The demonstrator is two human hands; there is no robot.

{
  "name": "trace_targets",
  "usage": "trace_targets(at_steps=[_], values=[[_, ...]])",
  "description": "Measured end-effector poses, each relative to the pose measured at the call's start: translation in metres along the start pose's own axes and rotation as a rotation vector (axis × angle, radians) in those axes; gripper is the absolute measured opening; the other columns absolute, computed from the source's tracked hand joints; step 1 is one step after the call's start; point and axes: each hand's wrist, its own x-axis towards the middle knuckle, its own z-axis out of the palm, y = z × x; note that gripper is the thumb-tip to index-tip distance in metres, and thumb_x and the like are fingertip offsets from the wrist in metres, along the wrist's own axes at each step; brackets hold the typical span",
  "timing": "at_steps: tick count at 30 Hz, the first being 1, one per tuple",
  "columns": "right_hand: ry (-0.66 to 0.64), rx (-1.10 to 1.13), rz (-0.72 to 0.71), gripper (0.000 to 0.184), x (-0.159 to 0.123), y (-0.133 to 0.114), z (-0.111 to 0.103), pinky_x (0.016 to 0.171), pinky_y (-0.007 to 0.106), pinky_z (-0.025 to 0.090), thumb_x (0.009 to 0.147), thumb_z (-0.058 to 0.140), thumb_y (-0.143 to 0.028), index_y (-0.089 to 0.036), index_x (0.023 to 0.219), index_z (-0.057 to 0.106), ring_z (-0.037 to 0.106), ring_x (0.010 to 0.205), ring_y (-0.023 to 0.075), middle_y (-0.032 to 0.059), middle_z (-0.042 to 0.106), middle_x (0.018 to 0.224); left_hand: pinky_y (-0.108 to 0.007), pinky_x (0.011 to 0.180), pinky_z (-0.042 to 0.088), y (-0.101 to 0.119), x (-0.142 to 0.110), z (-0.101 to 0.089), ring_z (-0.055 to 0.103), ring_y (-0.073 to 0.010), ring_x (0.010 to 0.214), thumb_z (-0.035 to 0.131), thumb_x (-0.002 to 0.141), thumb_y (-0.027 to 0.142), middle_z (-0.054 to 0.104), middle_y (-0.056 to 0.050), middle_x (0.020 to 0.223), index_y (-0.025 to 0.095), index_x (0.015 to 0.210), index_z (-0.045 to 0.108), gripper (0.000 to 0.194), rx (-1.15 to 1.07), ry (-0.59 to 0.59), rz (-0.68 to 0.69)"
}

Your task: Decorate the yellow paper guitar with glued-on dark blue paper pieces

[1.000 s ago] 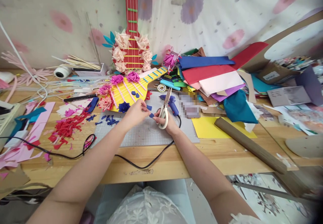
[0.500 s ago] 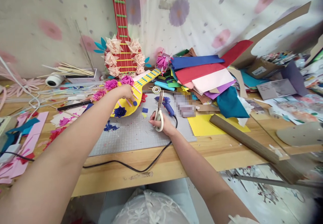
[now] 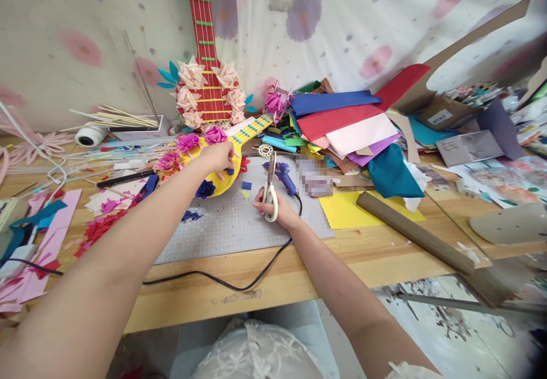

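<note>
My left hand [image 3: 220, 158] reaches over the body of a yellow paper guitar [image 3: 224, 180] trimmed with pink and dark blue paper flowers. Its fingers are closed and point down at the guitar's face; whatever is in them is hidden. A small dark blue piece [image 3: 229, 171] lies on the guitar just by the fingertips. Over the grey cutting mat [image 3: 231, 228], my right hand [image 3: 280, 209] is closed round the white handles of a pair of scissors [image 3: 270, 194], blades pointing away from me. A blue scrap [image 3: 247, 186] and a pale green scrap [image 3: 245, 194] lie between the hands.
A blue glue gun [image 3: 285, 178] rests behind the scissors, its black cord [image 3: 231, 286] looping along the table front. Stacked coloured paper [image 3: 342, 117] and a brown roll [image 3: 414, 231] are at right. A red paper guitar [image 3: 207, 82] stands behind; red scraps [image 3: 100, 231] lie left.
My left hand has moved from beside the scissors, where a blue piece was between the hands, forward and left onto the yellow guitar. My right hand still holds the scissors. The view has shifted slightly.
</note>
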Motion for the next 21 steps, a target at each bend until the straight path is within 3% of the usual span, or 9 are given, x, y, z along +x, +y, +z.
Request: trace_targets(at_steps=[7, 11, 13, 16, 21], values=[[-0.004, 0.005, 0.004, 0.035, -0.001, -0.002, 0.001, 0.05, 0.024, 0.036, 0.061, 0.073, -0.038, -0.021, 0.077, 0.047, 0.047, 0.054, 0.0089, -0.0039, 0.052, 0.067, -0.024, 0.065, 0.036, 0.004, -0.015, -0.004, 0.063, -0.0176, 0.075, 0.063, 0.071, 0.023, 0.068, -0.002, 0.089, 0.022, 0.087, 0.056, 0.017, 0.189, 0.067, 0.096], [-0.004, 0.0, 0.004, 0.038, -0.001, -0.003, 0.001, 0.048, 0.023, 0.036, 0.059, 0.073, -0.042, -0.02, 0.075, 0.046, 0.046, 0.052, 0.0087, -0.0048, 0.051, 0.062, -0.023, 0.064, 0.037, 0.003, -0.024, -0.004, 0.063, -0.0134, 0.07, 0.056, 0.077, 0.019, 0.068, 0.001, 0.1, 0.026, 0.105, 0.056, 0.029, 0.014, 0.113, 0.087], [0.001, 0.013, 0.006, 0.039, 0.0, -0.002, 0.001, 0.047, 0.023, 0.035, 0.059, 0.074, -0.043, -0.02, 0.075, 0.046, 0.046, 0.05, 0.0086, -0.0054, 0.051, 0.059, -0.024, 0.065, 0.039, 0.006, -0.033, 0.001, 0.064, -0.0133, 0.071, 0.051, 0.081, 0.02, 0.068, 0.001, 0.104, 0.028, 0.114, 0.054, 0.034, -0.105, 0.192, 0.074], [0.007, 0.043, -0.01, 0.039, 0.002, 0.001, 0.0, 0.047, 0.023, 0.035, 0.06, 0.073, -0.043, -0.02, 0.075, 0.046, 0.046, 0.048, 0.0086, -0.0057, 0.051, 0.056, -0.027, 0.075, 0.041, 0.018, -0.053, 0.022, 0.064, -0.0181, 0.092, 0.05, 0.083, 0.022, 0.07, -0.001, 0.1, 0.027, 0.115, 0.058, 0.033, -0.199, 0.332, 0.074], [0.018, 0.106, -0.032, 0.036, 0.004, 0.006, -0.003, 0.047, 0.023, 0.033, 0.064, 0.072, -0.041, -0.02, 0.078, 0.047, 0.045, 0.047, 0.0086, -0.0054, 0.054, 0.053, -0.028, 0.08, 0.044, 0.034, -0.083, 0.076, 0.064, -0.0189, 0.09, 0.055, 0.081, 0.027, 0.072, -0.003, 0.095, 0.024, 0.11, 0.063, 0.03, -0.343, 0.167, 0.096]])
